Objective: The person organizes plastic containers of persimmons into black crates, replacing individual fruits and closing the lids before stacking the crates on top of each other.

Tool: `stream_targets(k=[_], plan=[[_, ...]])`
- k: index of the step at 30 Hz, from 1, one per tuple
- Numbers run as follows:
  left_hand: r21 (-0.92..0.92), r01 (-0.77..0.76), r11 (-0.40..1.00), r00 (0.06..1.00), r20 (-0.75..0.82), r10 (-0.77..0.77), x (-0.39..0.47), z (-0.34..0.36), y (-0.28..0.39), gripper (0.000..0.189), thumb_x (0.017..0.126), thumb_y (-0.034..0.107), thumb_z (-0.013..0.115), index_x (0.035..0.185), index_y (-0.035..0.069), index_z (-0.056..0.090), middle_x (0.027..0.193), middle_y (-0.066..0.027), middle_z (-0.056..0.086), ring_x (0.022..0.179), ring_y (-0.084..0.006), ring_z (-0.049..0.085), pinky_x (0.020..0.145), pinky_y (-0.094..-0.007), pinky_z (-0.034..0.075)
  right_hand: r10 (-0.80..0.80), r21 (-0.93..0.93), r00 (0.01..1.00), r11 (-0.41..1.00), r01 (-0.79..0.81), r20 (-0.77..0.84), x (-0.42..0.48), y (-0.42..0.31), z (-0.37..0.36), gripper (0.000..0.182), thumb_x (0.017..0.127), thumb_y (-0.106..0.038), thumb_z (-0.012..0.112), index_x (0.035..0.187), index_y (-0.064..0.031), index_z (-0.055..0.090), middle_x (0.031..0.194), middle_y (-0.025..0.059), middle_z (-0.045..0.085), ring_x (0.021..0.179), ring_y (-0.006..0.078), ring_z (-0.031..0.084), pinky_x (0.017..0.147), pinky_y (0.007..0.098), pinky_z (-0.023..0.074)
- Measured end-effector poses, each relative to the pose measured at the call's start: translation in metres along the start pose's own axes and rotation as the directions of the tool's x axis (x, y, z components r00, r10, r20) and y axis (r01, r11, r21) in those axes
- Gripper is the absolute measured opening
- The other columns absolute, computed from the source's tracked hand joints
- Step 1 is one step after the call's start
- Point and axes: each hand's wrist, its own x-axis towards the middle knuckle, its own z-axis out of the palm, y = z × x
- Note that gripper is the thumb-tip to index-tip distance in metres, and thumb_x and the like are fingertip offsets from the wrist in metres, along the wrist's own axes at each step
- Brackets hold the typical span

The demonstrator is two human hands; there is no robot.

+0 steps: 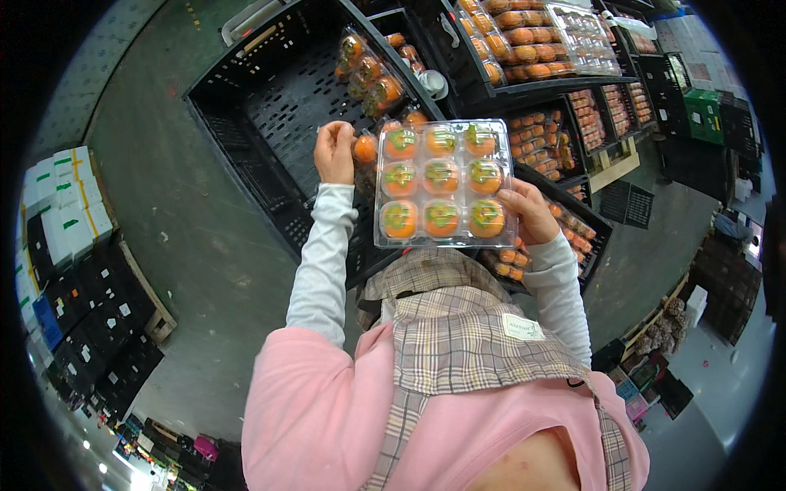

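Observation:
A clear plastic clamshell pack (441,187) of several orange persimmons with green calyxes is tilted up in front of me. My right hand (531,208) grips its right edge, thumb over the front. Just left of the pack is my left hand (335,153), fingers bent and thumb against them. It is close to a persimmon in a pack (365,149) inside the large black plastic crate (276,116); whether it pinches anything is unclear. More packed persimmons (371,77) stand along the crate's right side. The held pack hides part of that row.
At the upper right, black crates (491,92) hold stacked packs of orange fruit. Another crate (605,236) with fruit packs lies right of my right forearm. White boxes (67,202) and black crates (104,319) are stacked at the left. An empty black basket (626,204) rests on the floor.

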Motion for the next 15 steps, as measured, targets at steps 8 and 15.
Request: stream_targets(k=[8,15], plan=[[-0.617,0.713,0.333,0.700,0.599,-0.390,-0.094,-0.003,0.118,0.041,0.093,0.035,0.058,0.121,0.004,0.059,0.114,-0.0148,0.065,0.102,-0.0270,0.066,0.093,-0.0423,0.056,0.083,0.098,0.990,0.991,-0.094,0.112,-0.006,0.032,0.008,0.043,0.099,-0.025,0.056,0.126,0.0082,0.056,0.110,0.0120,0.069,0.095,0.0154,0.070,0.084,0.0288,0.0593],[-0.643,0.697,0.318,0.700,0.512,-0.499,-0.118,-0.039,0.103,0.034,0.094,0.036,0.055,0.101,0.005,0.063,0.097,-0.0120,0.068,0.089,-0.0254,0.068,0.083,-0.0422,0.058,0.243,0.311,0.944,0.900,-0.305,0.224,-0.009,0.037,0.040,0.048,0.099,-0.034,0.056,0.132,0.0005,0.052,0.115,0.0124,0.069,0.095,0.0186,0.072,0.080,0.0333,0.0625]])
